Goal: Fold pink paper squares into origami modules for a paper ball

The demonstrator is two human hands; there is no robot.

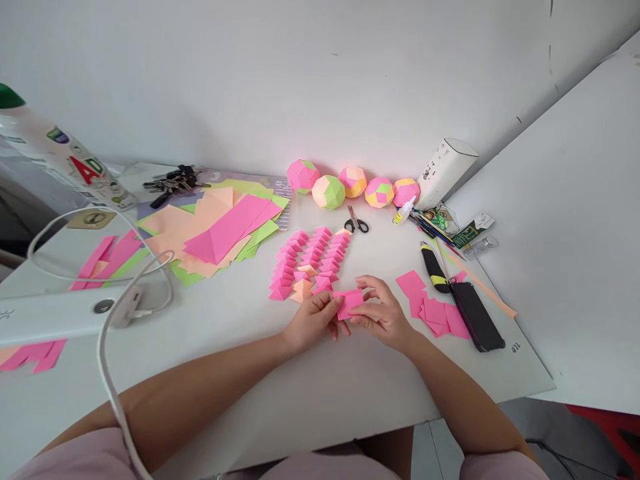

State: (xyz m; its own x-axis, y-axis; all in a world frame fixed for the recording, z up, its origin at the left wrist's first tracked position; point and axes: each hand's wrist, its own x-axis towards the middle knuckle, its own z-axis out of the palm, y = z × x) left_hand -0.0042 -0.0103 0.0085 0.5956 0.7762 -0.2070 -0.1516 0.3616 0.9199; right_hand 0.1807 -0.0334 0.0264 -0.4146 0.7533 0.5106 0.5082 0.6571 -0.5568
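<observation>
Between my two hands, just above the white table, is a small pink paper piece (349,303). My left hand (315,320) pinches its left side between thumb and fingers. On its right edge, my right hand (383,312) grips with thumb and fingertips. Directly beyond my hands stand rows of folded paper units (311,257), mostly pink with a few peach ones. Flat pink paper squares (435,315) lie in a loose pile to the right of my right hand.
Behind the rows are small scissors (356,221) and several paper balls (329,192) along the wall. Coloured sheets (225,230) spread leftward, near a white cable (103,347) and power strip (60,313). At right lie a phone (477,317), a cutter (434,267) and a glue bottle (404,211).
</observation>
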